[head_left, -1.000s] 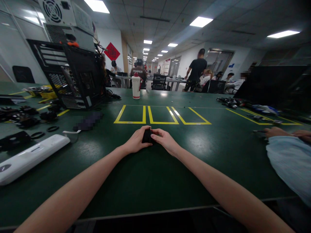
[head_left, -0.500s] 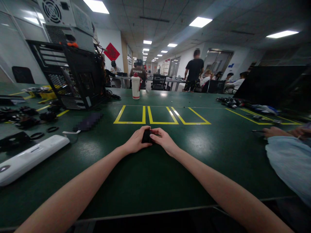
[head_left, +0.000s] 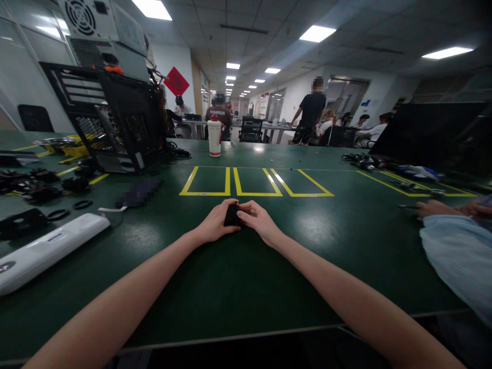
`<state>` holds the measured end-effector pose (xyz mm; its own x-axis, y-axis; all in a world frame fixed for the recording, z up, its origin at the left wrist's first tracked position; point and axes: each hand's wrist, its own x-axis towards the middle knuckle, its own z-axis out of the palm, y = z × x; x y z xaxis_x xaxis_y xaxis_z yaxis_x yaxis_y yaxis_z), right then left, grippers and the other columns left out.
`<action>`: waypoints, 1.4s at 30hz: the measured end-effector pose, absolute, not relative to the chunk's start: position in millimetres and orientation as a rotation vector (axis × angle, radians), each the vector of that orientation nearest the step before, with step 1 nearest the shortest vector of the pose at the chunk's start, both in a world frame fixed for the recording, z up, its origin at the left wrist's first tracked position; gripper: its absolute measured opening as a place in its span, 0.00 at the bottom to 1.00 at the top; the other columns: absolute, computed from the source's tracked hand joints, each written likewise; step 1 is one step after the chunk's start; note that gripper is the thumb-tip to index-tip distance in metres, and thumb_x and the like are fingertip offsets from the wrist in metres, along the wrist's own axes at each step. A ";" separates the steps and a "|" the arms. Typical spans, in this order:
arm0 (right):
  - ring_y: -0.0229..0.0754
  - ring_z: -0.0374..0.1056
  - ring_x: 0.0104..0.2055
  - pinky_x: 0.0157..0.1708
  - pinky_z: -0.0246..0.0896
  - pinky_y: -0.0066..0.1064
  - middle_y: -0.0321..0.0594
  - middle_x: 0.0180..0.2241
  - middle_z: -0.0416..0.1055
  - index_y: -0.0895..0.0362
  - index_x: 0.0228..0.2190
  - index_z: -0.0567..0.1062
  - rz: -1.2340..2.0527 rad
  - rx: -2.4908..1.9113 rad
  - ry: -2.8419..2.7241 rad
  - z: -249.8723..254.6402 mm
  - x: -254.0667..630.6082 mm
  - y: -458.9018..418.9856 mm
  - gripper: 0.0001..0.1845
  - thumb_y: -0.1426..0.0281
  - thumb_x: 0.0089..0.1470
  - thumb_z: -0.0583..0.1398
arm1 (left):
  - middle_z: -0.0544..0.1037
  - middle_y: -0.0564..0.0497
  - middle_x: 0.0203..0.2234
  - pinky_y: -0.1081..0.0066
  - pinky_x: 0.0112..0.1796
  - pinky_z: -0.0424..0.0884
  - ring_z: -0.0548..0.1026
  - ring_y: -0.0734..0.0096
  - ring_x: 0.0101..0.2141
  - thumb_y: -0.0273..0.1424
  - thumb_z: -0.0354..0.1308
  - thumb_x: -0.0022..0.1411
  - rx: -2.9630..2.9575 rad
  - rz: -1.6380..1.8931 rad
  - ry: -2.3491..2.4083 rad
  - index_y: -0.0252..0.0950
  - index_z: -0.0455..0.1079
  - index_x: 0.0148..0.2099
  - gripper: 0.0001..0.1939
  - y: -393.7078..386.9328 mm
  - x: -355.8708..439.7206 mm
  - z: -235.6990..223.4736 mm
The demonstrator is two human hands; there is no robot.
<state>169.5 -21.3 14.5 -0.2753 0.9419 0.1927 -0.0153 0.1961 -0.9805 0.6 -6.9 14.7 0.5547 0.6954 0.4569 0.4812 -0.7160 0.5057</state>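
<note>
A small black block-like part [head_left: 231, 216] is between my two hands, just above or on the green table [head_left: 238, 287]; I cannot tell its exact kind. My left hand [head_left: 215, 223] wraps round its left side, thumb at the near edge and fingers over the top. On the other side, my right hand [head_left: 257, 220] pinches at the part's right edge with thumb and fingertips. Whether a smaller piece sits under those right fingertips is hidden. Beyond both hands, yellow tape outlines [head_left: 258, 195] mark the table.
On the left lie a white power strip-like bar [head_left: 54, 251], black rings [head_left: 58, 214], a blurred dark object [head_left: 139, 193] and an open computer case [head_left: 126, 123]. A white cup [head_left: 214, 137] stands at the back. At right, a co-worker's sleeve [head_left: 453, 251] and hand [head_left: 434, 209] reach in.
My hands and the black part stay practically in place. In the background, a standing person in dark clothes has shifted slightly to the right.
</note>
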 end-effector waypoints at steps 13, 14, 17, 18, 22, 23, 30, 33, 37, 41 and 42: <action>0.38 0.63 0.42 0.45 0.57 0.37 0.37 0.37 0.65 0.55 0.34 0.66 1.292 -0.893 -1.508 22.1 169.3 -29.2 0.13 0.68 0.43 0.60 | 0.62 0.45 0.47 0.58 0.48 0.60 0.63 0.58 0.47 0.34 0.60 0.48 2.491 0.956 0.942 0.38 0.48 0.54 0.34 -4.8 0.7 13.1; 0.38 0.63 0.41 0.45 0.57 0.37 0.37 0.36 0.65 0.55 0.33 0.66 1.271 -0.901 -1.506 21.5 168.7 -28.8 0.11 0.67 0.44 0.59 | 0.62 0.45 0.47 0.58 0.48 0.60 0.63 0.58 0.47 0.34 0.60 0.47 2.488 0.958 0.948 0.38 0.48 0.54 0.34 -4.8 1.0 13.1; 0.37 0.63 0.39 0.44 0.57 0.37 0.36 0.34 0.65 0.55 0.31 0.66 1.211 -0.931 -1.501 18.3 167.0 -25.4 0.09 0.67 0.44 0.59 | 0.61 0.45 0.47 0.58 0.48 0.59 0.63 0.58 0.48 0.34 0.60 0.47 2.482 0.957 0.961 0.37 0.48 0.53 0.34 -4.7 1.6 12.7; 0.37 0.63 0.39 0.44 0.57 0.37 0.36 0.34 0.65 0.55 0.32 0.66 1.204 -0.941 -1.500 17.3 166.7 -24.2 0.10 0.67 0.44 0.59 | 0.61 0.45 0.47 0.58 0.48 0.59 0.63 0.58 0.48 0.34 0.60 0.47 2.482 0.955 0.965 0.37 0.48 0.53 0.34 -4.7 1.7 12.5; 0.39 0.62 0.42 0.45 0.56 0.38 0.39 0.39 0.65 0.56 0.37 0.66 1.220 -0.980 -1.521 15.7 167.6 -22.3 0.15 0.67 0.45 0.58 | 0.61 0.44 0.47 0.58 0.48 0.59 0.63 0.58 0.48 0.34 0.60 0.47 2.479 0.931 0.984 0.37 0.48 0.54 0.34 -5.2 0.9 12.7; 0.39 0.62 0.43 0.46 0.55 0.38 0.40 0.40 0.65 0.56 0.38 0.66 1.225 -0.983 -1.534 16.0 168.1 -22.6 0.15 0.67 0.46 0.58 | 0.61 0.44 0.47 0.58 0.48 0.59 0.63 0.58 0.48 0.34 0.60 0.47 2.480 0.925 0.983 0.37 0.48 0.54 0.34 -5.5 0.6 13.0; 0.38 0.62 0.43 0.46 0.55 0.36 0.38 0.39 0.65 0.56 0.35 0.66 1.251 -0.899 -1.545 20.3 168.9 -27.2 0.13 0.69 0.44 0.59 | 0.61 0.45 0.47 0.57 0.49 0.59 0.63 0.58 0.48 0.34 0.59 0.48 2.481 0.928 0.954 0.38 0.48 0.54 0.33 -7.5 0.1 15.3; 0.38 0.61 0.44 0.47 0.55 0.36 0.37 0.38 0.65 0.55 0.34 0.66 1.204 -0.904 -1.557 21.0 169.1 -28.9 0.10 0.68 0.46 0.57 | 0.61 0.45 0.48 0.56 0.49 0.59 0.62 0.57 0.49 0.34 0.59 0.48 2.473 0.921 0.954 0.39 0.47 0.54 0.33 -8.2 0.8 15.9; 0.38 0.60 0.45 0.47 0.55 0.36 0.38 0.39 0.65 0.54 0.35 0.66 1.178 -0.922 -1.559 20.1 169.3 -30.2 0.11 0.67 0.47 0.57 | 0.61 0.45 0.48 0.56 0.49 0.59 0.62 0.58 0.48 0.34 0.60 0.48 2.468 0.928 0.957 0.39 0.48 0.54 0.34 -8.1 1.3 15.5; 0.39 0.60 0.45 0.48 0.53 0.38 0.39 0.41 0.65 0.54 0.39 0.67 1.190 -0.987 -1.548 17.9 169.4 -28.2 0.15 0.67 0.47 0.57 | 0.61 0.44 0.48 0.56 0.49 0.58 0.62 0.57 0.49 0.34 0.60 0.48 2.469 0.932 0.964 0.38 0.47 0.54 0.34 -6.9 1.1 13.9; 0.40 0.60 0.46 0.49 0.52 0.38 0.40 0.41 0.65 0.54 0.40 0.67 1.191 -0.990 -1.553 17.3 169.5 -27.2 0.15 0.67 0.47 0.57 | 0.61 0.44 0.48 0.56 0.49 0.58 0.62 0.57 0.49 0.34 0.60 0.48 2.470 0.932 0.965 0.38 0.47 0.54 0.34 -6.6 1.0 13.4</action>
